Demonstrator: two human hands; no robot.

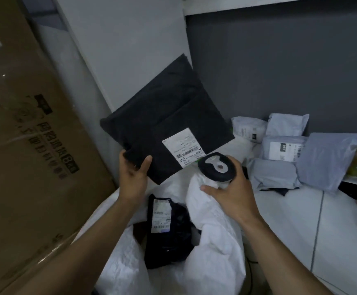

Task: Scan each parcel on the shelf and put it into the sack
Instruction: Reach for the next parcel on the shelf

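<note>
Head view, looking down. Left hand (133, 173) grips lower corner of flat black parcel (164, 116), thumb on front, holding it tilted above open white sack (211, 231). White label (182, 146) faces up, just beside scanner (215, 167). Right hand (230, 188) wraps round scanner, its head near label; thumb appears to pin sack rim too. Scan step likely in hand. Done: one dark parcel (166, 231) lies inside sack. Left: held parcel to drop in, plus several grey parcels (284, 145) piled on shelf (343, 231) at right. Large cardboard box (34, 145) stands at left.
</note>
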